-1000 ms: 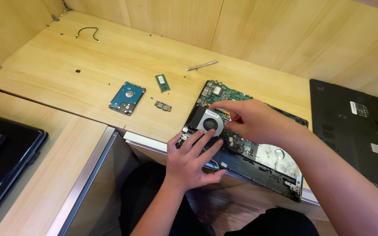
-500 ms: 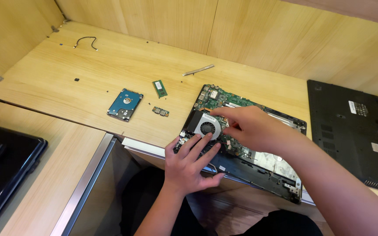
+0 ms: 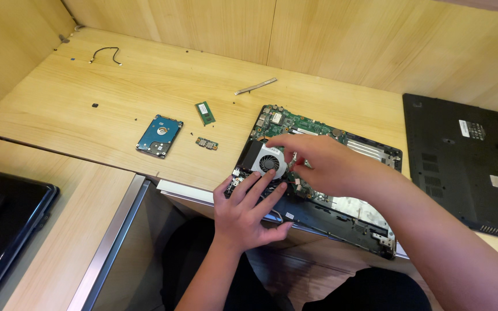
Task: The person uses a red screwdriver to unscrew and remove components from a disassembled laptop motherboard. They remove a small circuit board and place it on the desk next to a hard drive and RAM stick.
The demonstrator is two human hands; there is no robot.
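Note:
An opened laptop base (image 3: 370,151) with a green circuit board lies on the wooden desk, its near edge over the desk's front. My left hand (image 3: 248,210) rests flat on its near left corner, fingers spread, just below the round cooling fan (image 3: 269,162). My right hand (image 3: 324,164) reaches across the board right of the fan, fingertips pinched down among the parts there. What they pinch is hidden.
A blue hard drive (image 3: 158,135), a green memory stick (image 3: 205,113) and a small circuit piece (image 3: 207,143) lie left of the laptop. A metal strip (image 3: 255,86) and a short black cable (image 3: 105,53) lie farther back. A black laptop cover (image 3: 462,161) lies at right.
My right hand has slid from the board's top edge down toward the area right of the fan. My left hand has stayed at the near left corner.

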